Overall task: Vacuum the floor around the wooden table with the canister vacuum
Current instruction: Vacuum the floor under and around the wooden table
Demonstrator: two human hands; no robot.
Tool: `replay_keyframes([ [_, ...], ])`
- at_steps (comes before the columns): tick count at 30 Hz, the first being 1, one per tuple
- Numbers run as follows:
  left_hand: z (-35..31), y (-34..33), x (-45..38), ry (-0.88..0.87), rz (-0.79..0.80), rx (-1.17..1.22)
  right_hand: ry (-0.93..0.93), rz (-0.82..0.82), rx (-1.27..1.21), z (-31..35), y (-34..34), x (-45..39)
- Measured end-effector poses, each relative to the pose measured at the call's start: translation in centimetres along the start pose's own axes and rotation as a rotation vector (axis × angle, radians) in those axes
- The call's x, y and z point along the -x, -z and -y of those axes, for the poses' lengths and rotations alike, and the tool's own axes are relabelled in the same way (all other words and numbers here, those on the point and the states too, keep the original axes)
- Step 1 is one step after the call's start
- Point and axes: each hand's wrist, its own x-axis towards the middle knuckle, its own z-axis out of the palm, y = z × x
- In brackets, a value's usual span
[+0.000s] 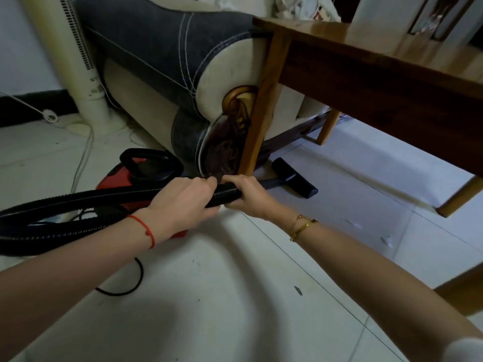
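1. The black ribbed hose (78, 202) of the canister vacuum runs in from the left and passes through both hands; a short bare stretch of its corrugated plastic shows between them.
2. The left hand (180, 202) grips the hose from above, its fingers (209, 182) curled round it and pressed together. A red string bracelet (146, 231) circles that wrist.
3. The right hand (248, 197) grips the hose end just beyond the left, fingers wrapped round the ribbed cuff and closed tight. A gold bracelet (300, 227) sits on that wrist.
4. Ahead of the right fingers a smooth dark wand (271, 182) leads to the floor nozzle (294, 177), a flat, black, rectangular head lying on the tile just beside the near leg of the desk.
5. Behind the left fingers stands the vacuum body (122, 176), red glossy plastic with a black looped handle on top; a thin black cord (130, 283) curls on the floor beneath the left forearm.
6. The wooden desk (379, 56) rises beyond and to the right of the fingers, with a glossy brown top, a darker apron and lighter tapered legs.
7. The floor (235, 296) is pale, smooth tile with thin grout lines and a few dark flecks.
8. Beyond the fingers a sofa arm (162, 48) shows a rolled shape in dark blue fabric with white stitching, a cream end panel and carved dark wood with gilt trim.
9. Far left of the fingers stands a cream tower fan (75, 61) with a slotted grille.
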Motion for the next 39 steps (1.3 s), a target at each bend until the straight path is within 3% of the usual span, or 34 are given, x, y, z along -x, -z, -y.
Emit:
replay_keyframes([
  [9, -1.0, -1.1, -0.7, 0.034, 0.006, 0.009, -0.033, -0.008, 0.100, -1.1, -0.1, 0.4],
  [25, -6.8, -7.9, -13.5, 0.034, 0.043, 0.021, -0.145, -0.112, 0.231, -13.9, 2.8, 0.4],
  [39, -9.6, -13.8, -23.9, 0.091, 0.070, 0.036, -0.285, -0.050, 0.185, -24.7, 5.7, -1.2],
])
